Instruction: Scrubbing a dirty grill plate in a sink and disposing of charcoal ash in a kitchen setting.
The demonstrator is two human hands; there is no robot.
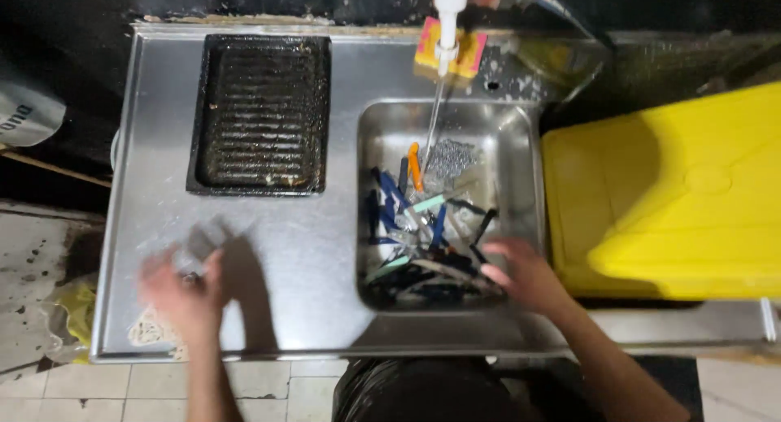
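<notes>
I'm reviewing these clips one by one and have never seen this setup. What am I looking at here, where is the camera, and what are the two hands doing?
There is no machine: a person works with bare hands, and the single camera sits on their head, looking straight down. Below is a steel counter with a built-in sink. Water runs from a tap into the sink, which holds a heap of knives with coloured handles. The right hand reaches into that heap. The left hand is over the counter, blurred by motion, around something small and greyish I cannot identify. A dirty black ridged tray lies on the counter, and a yellow bin lid sits right of the sink.
</notes>
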